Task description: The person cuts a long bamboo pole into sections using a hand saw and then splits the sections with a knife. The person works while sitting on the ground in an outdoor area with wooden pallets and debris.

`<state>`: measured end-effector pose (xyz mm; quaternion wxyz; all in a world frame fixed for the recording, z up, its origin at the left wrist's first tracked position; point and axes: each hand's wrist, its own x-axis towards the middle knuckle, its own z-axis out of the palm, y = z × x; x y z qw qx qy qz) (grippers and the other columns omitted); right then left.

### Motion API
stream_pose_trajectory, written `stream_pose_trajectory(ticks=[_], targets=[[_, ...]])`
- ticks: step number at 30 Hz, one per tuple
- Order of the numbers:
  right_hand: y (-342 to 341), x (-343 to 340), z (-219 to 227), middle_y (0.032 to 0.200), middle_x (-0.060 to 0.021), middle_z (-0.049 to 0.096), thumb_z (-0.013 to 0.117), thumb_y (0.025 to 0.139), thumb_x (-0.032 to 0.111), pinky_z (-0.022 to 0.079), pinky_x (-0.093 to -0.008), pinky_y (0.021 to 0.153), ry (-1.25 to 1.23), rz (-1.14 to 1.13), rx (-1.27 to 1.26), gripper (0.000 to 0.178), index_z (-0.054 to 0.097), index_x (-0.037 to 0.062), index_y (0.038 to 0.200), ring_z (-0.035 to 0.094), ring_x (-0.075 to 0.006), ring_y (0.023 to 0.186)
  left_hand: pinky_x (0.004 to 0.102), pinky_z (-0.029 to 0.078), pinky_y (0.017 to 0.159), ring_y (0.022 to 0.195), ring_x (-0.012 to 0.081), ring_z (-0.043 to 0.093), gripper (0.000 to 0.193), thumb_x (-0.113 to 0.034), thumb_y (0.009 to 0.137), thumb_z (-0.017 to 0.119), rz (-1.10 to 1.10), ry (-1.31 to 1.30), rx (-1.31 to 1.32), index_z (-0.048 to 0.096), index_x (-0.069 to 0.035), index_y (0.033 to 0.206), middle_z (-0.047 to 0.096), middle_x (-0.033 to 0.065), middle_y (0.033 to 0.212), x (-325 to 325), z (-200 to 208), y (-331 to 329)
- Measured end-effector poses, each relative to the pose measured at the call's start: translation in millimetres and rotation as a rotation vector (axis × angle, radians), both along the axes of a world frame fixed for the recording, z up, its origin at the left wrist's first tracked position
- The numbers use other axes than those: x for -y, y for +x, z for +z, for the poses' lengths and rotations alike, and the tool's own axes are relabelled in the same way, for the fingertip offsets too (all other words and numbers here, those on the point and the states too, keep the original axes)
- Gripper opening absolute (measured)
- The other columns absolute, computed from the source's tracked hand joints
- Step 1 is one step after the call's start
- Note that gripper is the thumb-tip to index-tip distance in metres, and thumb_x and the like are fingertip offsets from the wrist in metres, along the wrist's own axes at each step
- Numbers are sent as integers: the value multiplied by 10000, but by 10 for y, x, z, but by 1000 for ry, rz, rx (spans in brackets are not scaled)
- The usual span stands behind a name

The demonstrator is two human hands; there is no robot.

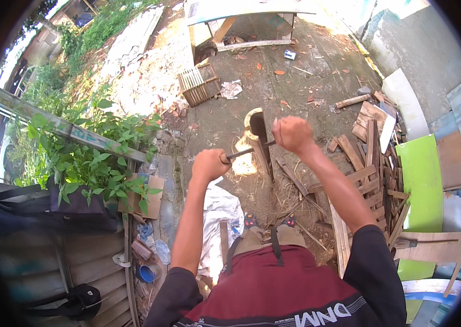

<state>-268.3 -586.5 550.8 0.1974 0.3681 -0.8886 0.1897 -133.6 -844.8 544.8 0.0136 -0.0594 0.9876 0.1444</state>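
Note:
My left hand is closed around the dark handle at one end of a two-handled bar tool that looks like a drawknife. Further right and slightly higher, my right hand is closed at the other end, hiding its handle. Between my hands the bar lies across an upright piece of wood with a pale, rounded top. A dark, smooth face shows along the wood's right side, close to my right fingers. I cannot tell whether the bar's edge touches the wood.
Wood scraps are heaped on the right beside a green panel. A white sheet lies near my feet. Ahead are a slatted wooden crate and a low table. Leafy plants and a rail stand left.

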Motion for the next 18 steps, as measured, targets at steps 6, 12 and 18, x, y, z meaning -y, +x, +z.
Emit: stream_pose_trajectory(ticks=[6, 12, 18], targets=[[-28, 575, -884, 548, -124, 582, 534, 920, 182, 503, -427, 515, -337, 122, -38, 388, 560, 63, 551, 594, -307, 498, 501, 570, 770, 788, 415, 690, 245, -311, 783, 612, 39, -59, 209, 738, -102, 811, 704, 213, 812, 423, -208, 73], [-181, 376, -263, 526, -138, 529, 541, 941, 174, 458, -441, 470, -376, 157, -37, 421, 524, 42, 542, 559, -322, 471, 495, 568, 762, 762, 426, 682, 255, -291, 777, 613, 15, -48, 116, 736, -68, 790, 692, 227, 790, 283, 707, -131], [-85, 298, 1089, 523, -136, 510, 505, 979, 155, 430, -434, 454, -446, 166, -88, 450, 515, 26, 547, 532, -330, 454, 453, 540, 655, 647, 384, 652, 216, -268, 724, 704, -47, -166, 48, 718, -52, 719, 663, 181, 674, 168, 2130, -110]])
